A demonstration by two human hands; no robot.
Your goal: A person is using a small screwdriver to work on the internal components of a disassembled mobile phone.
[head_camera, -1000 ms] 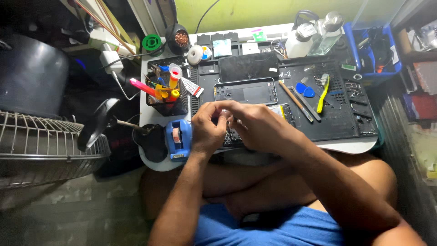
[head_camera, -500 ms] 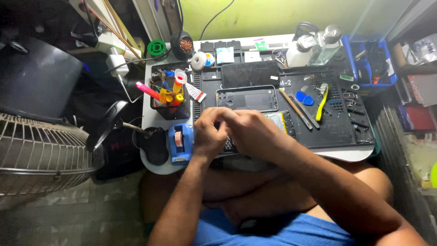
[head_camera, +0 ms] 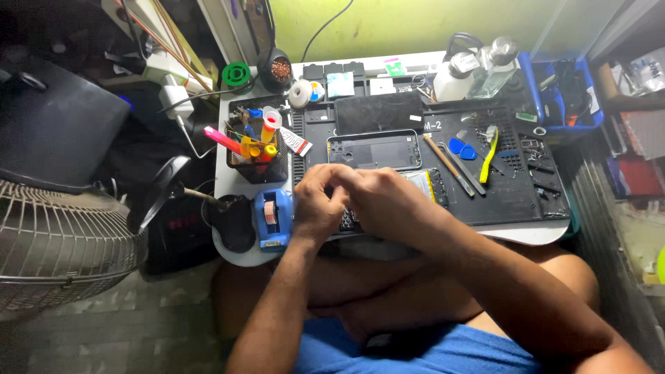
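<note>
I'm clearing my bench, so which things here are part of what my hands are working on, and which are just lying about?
In use: left hand, right hand, small dark part under the fingers.

Lying about: blue tape dispenser, open black phone frame, yellow pry tool, black tool cup.

A yellow-green wall (head_camera: 415,24) is seen behind a small white table (head_camera: 540,232), which is covered by a dark work mat (head_camera: 512,201). A black cable (head_camera: 325,28) is run down the wall. To the left, a wire fan guard (head_camera: 55,249) is set over a grey tiled floor (head_camera: 131,332), and a dark rounded bin (head_camera: 55,131) is placed behind it. A blue plastic bin (head_camera: 561,90) and cluttered shelves (head_camera: 630,138) are found on the right. The scene is evenly lit from above
</note>
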